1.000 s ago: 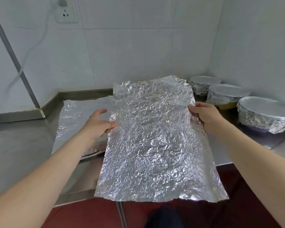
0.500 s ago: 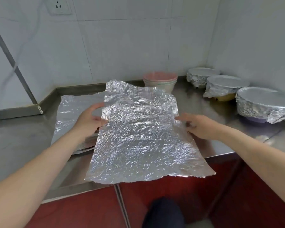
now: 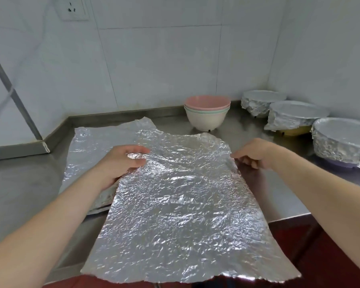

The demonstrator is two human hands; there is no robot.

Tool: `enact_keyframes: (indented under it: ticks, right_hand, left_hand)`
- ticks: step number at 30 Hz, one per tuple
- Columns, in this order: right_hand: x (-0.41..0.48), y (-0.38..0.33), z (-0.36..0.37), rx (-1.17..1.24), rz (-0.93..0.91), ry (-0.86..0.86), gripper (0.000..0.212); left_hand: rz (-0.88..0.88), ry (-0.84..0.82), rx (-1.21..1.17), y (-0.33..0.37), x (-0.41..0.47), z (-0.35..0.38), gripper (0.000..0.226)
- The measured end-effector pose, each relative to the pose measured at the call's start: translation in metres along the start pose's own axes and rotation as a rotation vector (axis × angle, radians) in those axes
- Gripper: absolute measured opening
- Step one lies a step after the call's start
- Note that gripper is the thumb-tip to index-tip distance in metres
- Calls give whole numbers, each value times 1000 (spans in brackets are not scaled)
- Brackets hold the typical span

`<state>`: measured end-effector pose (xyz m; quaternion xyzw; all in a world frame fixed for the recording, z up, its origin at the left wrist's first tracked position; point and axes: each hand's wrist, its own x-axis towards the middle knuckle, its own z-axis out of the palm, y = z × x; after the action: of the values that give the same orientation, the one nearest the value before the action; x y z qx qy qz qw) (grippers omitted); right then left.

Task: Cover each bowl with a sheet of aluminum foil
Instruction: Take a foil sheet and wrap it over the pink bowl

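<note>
— Hands?
— Left hand (image 3: 121, 163) and right hand (image 3: 256, 154) pinch the foil sheet (image 3: 181, 204) by its sides; it's dropped flatter over the steel table's (image 3: 19, 183) edge, baring stacked bowls (image 3: 207, 113).
— Room?
— White tiles (image 3: 164, 63); three covered bowls (image 3: 297, 119) at my right.

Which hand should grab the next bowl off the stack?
Right: the right hand is nearer the stack; the left hand, farther off, pinches a fold of the foil and could hold it.

The left hand (image 3: 121, 163) and the right hand (image 3: 256, 154) are both bare. The left forearm (image 3: 50, 225) and the right forearm (image 3: 320, 194) are likewise bare along their whole visible length, up to the frame edges.
</note>
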<state>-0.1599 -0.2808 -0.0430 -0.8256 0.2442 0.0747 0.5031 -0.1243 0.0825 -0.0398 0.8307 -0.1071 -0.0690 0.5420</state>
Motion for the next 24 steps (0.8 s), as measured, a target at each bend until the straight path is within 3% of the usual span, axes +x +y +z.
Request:
enact_keyframes:
  ticks: [4,8,11,13,18,24]
  right_hand:
    - [-5,-2,0,112,47,-42,14]
    - [-27,-12,10,316,0,-273,19]
    - [-48,-23,12,283,-116,-386,14]
    - [-56,-34,9,251,-182,-367,8]
    - [-72,-76,4,286,-279,-266,25]
    - [-71,-152,4,323,-318,-128,18]
  left_hand:
    - [59,5,-56,13,-13,-15,27]
    - [157,11,-39,36,-30,-40,30]
    - [202,45,-44,49,-42,-56,32]
    - [212,80,-76,52,-45,-66,36]
    - [203,136,-100,52,-41,-90,34]
    - [223,307,-38,72,-17,-116,34]
